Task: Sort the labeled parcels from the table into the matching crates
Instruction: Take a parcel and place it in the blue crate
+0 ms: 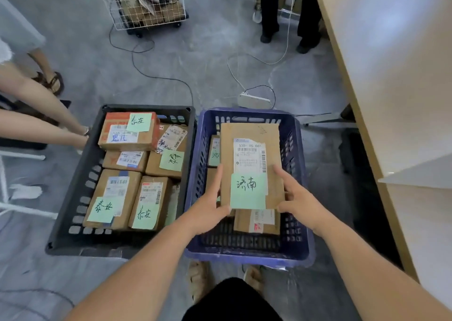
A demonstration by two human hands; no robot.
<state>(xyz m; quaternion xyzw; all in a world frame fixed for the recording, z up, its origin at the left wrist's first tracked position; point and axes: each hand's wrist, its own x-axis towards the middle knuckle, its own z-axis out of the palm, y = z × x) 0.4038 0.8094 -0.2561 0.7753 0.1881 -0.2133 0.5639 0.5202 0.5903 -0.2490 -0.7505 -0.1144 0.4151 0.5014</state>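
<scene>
- Left grip (210, 206): holds the near-left corner of the parcel (249, 149). One finger lies straight along the left edge and the thumb sits at the near edge.
- Right grip (298, 199): fingers are curled round the near-right corner of the same parcel.
- Parcel: a flat cardboard piece between the two grips, its long side pointing away from them, inside the outline of the blue crate (244, 257). It cannot be told whether it rests on the load below or hangs clear of it.
- Green note (248, 191): stuck to the near end of the parcel, between the grips, handwriting face up. A shipping label (249, 155) lies just beyond it.
- Below the grips: a second box (256, 223) lies in the blue crate, partly covered. A small box (214, 151) with its own green note sits just beyond the left grip.
- Left of the left grip: a black crate (80, 186) stands directly beside the blue one. Its boxes (115, 196) carry green notes with different characters from the held parcel.
- Right of the right grip: the tabletop (391, 76), of which only a bare part shows.
- Step in hand (judgement): placing the parcel into the blue crate.
- Next move (judgement): lower the parcel flat onto the load, release both grips, and lift them clear of the crate walls. Then fetch the next parcel from the tabletop and read its note before choosing a crate.
- Beyond the crates: a power strip (254, 100) on the floor and, farther off, a wire cart (146, 3).
</scene>
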